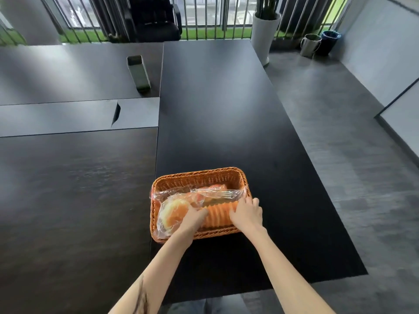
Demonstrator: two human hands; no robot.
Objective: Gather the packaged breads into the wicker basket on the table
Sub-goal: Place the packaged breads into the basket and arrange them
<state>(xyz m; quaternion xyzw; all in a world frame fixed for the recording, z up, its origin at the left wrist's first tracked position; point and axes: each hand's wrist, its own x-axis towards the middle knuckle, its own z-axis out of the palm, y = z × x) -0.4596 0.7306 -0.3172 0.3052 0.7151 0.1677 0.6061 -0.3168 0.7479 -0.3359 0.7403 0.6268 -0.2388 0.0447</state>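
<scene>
A rectangular wicker basket (199, 177) sits on the dark tabletop (226, 123), close to its near edge and beside the seam where a second, grey-brown surface joins on the left. All the packaged breads in view lie inside the basket. A round pale bun (174, 211) in clear plastic fills the basket's left end, its wrap spilling over the left rim. A ridged orange loaf (218, 215) lies along the basket's near side, and another reddish wrapped bread (214, 188) shows behind it toward the far wall, under a stretch of crinkled plastic.

The left hand (192, 219) reaches over the basket's near rim and rests on the wrapped bun where it meets the ridged loaf, fingers curled down onto the packaging; whether they actually pinch it cannot be told. The right hand (247, 214) lies at the basket's right end, fingers spread and flat against the end of the ridged loaf and the right rim, gripping nothing.

Well beyond the basket, on the left surface, stands a small metal rectangular container (138, 72). Further off, past the tabletop's far right corner, a white planter (264, 37) stands on the floor.
</scene>
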